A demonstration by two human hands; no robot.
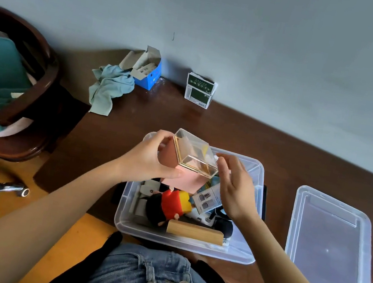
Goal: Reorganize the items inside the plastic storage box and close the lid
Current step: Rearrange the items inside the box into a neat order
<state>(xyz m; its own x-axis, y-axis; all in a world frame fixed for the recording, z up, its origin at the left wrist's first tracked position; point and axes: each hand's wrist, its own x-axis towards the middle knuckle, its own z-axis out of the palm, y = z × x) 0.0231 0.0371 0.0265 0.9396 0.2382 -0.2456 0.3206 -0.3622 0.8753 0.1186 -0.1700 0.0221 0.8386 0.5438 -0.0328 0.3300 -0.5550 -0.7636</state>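
A clear plastic storage box (126, 224) stands on the dark wooden table in front of me. Inside lie a plush doll (173, 205) in red and yellow, a wooden block (194, 232), a small printed carton (207, 198) and dark items. My left hand (150, 157) grips a pink box with a clear gold-edged lid (192, 159), held tilted above the storage box. My right hand (234, 187) hovers at the pink box's right side, fingers relaxed and touching or nearly touching its lid. The clear storage lid (328, 251) lies flat on the table to the right.
At the back by the wall are a green-and-white carton (200, 90), an open blue carton (148, 69) and a pale teal cloth (110, 89). A round wooden chair (41, 81) with teal items stands left. A metal piece (14, 188) lies on the floor.
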